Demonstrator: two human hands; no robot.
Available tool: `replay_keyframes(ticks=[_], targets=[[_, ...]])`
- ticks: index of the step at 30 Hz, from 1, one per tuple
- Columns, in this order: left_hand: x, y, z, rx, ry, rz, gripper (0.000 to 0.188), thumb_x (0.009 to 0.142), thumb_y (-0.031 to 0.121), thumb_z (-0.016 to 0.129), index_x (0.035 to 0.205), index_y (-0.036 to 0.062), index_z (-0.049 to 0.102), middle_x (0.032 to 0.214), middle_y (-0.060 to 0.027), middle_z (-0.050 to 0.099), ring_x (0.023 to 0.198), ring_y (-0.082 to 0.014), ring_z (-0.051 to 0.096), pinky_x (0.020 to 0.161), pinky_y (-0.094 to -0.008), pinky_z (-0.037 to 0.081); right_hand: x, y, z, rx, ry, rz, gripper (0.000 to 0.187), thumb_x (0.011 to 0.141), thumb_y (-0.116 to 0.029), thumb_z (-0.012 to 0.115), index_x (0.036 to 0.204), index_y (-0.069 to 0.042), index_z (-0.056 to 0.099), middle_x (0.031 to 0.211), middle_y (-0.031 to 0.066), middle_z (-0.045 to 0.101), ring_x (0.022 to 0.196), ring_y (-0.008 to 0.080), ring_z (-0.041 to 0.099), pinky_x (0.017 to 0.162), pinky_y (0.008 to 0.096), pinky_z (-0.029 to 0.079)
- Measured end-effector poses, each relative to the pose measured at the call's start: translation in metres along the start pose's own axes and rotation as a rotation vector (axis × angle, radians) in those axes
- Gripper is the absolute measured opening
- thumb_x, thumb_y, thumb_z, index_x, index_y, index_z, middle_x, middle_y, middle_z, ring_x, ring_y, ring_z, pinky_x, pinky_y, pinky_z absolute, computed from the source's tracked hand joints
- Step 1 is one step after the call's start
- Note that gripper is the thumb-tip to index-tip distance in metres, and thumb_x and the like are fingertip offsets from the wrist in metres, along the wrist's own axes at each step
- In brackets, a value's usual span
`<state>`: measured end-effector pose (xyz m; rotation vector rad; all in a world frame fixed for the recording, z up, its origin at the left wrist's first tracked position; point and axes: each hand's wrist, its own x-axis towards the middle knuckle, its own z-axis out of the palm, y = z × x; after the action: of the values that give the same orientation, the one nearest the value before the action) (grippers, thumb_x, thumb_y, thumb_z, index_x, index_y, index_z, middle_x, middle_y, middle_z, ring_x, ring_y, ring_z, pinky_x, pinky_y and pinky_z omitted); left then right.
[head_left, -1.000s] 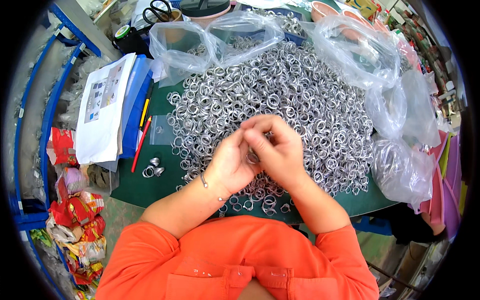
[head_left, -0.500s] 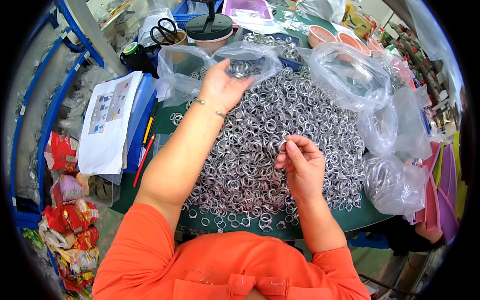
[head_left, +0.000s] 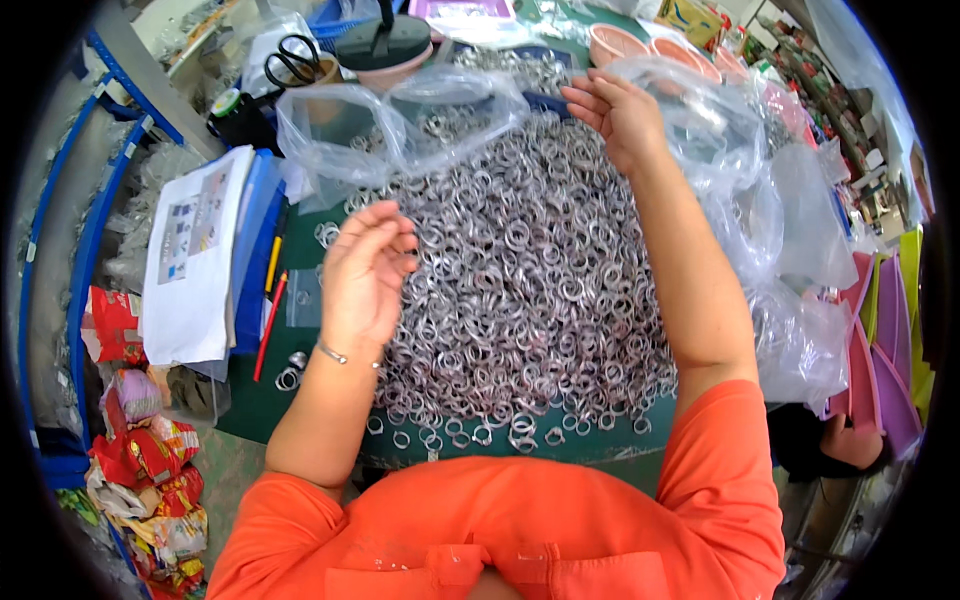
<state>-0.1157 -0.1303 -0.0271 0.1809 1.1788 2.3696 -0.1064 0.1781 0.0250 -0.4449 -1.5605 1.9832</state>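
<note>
A wide heap of silver metal rings (head_left: 530,270) covers the middle of the table. Over its left edge hovers my left hand (head_left: 365,275), fingers loosely bent and apart, with no ring visible in it. My right hand (head_left: 622,115) is stretched to the far right of the heap, its fingers extended at the near-left rim of a clear plastic bag (head_left: 715,125). I see no ring in that hand either. Two more clear plastic bags, a left one (head_left: 335,120) and one beside it (head_left: 460,110), stand open-mouthed along the far left of the heap.
Papers (head_left: 195,255) on blue folders lie at the left, beside a red pencil (head_left: 270,325). Scissors (head_left: 293,62) stand in a cup behind. A dark tray of rings (head_left: 515,70) and pink bowls (head_left: 615,43) sit at the back. A filled plastic bag (head_left: 800,340) is at the right.
My left hand has drawn back from the far bags toward the heap's left edge. My right hand, which was pinching a ring over the heap, has reached far right and its fingers have opened.
</note>
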Motion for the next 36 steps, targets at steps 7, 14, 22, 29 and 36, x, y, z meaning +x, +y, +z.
replay_keyframes(ticks=[7, 14, 22, 29, 36], targets=[[-0.023, -0.015, -0.029, 0.824, 0.008, 0.475, 0.016, 0.081, -0.003, 0.058, 0.096, 0.0022, 0.059, 0.099, -0.0058, 0.060, 0.091, -0.0120, 0.055, 0.071, -0.0216, 0.046, -0.084, 0.010, -0.042, -0.746, -0.236, -0.011, 0.016, 0.082, -0.012, 0.061, 0.093, -0.002, 0.066, 0.076, 0.0029, 0.065, 0.060, 0.0083, 0.056, 0.055, 0.0215, 0.044], [-0.027, -0.034, -0.017, 1.445, -0.257, 0.605, 0.019, 0.075, 0.011, 0.064, 0.094, 0.0073, 0.062, 0.106, -0.0087, 0.057, 0.099, -0.0277, 0.053, 0.086, -0.0389, 0.039, -0.118, 0.038, -0.051, -1.143, -0.243, -0.387, 0.013, 0.075, -0.009, 0.069, 0.084, 0.000, 0.064, 0.078, 0.0086, 0.058, 0.067, 0.0193, 0.058, 0.062, 0.0301, 0.046], [-0.029, -0.038, -0.016, 1.534, -0.222, 0.647, 0.019, 0.075, 0.015, 0.063, 0.092, 0.0092, 0.063, 0.108, -0.0067, 0.056, 0.098, -0.0270, 0.053, 0.084, -0.0387, 0.038, -0.124, 0.042, -0.062, -0.747, -0.204, -0.234, 0.008, 0.079, -0.002, 0.066, 0.087, 0.000, 0.064, 0.083, 0.0052, 0.062, 0.072, 0.0124, 0.058, 0.064, 0.0262, 0.048], [-0.030, -0.042, -0.017, 1.537, -0.196, 0.700, 0.019, 0.075, 0.017, 0.064, 0.092, 0.0092, 0.062, 0.107, -0.0078, 0.057, 0.098, -0.0274, 0.054, 0.084, -0.0389, 0.038, -0.143, 0.036, -0.063, -0.195, -0.241, 0.081, 0.010, 0.084, 0.001, 0.059, 0.093, 0.003, 0.063, 0.091, 0.0080, 0.064, 0.077, 0.0127, 0.062, 0.065, 0.0247, 0.052], [-0.030, -0.044, -0.016, 1.543, -0.189, 0.705, 0.018, 0.075, 0.018, 0.063, 0.092, 0.0096, 0.063, 0.107, -0.0069, 0.057, 0.098, -0.0273, 0.054, 0.083, -0.0393, 0.039, -0.155, 0.030, -0.063, -0.301, -0.181, 0.091, 0.009, 0.082, -0.001, 0.061, 0.090, 0.002, 0.063, 0.088, 0.0079, 0.065, 0.078, 0.0137, 0.062, 0.067, 0.0266, 0.051]])
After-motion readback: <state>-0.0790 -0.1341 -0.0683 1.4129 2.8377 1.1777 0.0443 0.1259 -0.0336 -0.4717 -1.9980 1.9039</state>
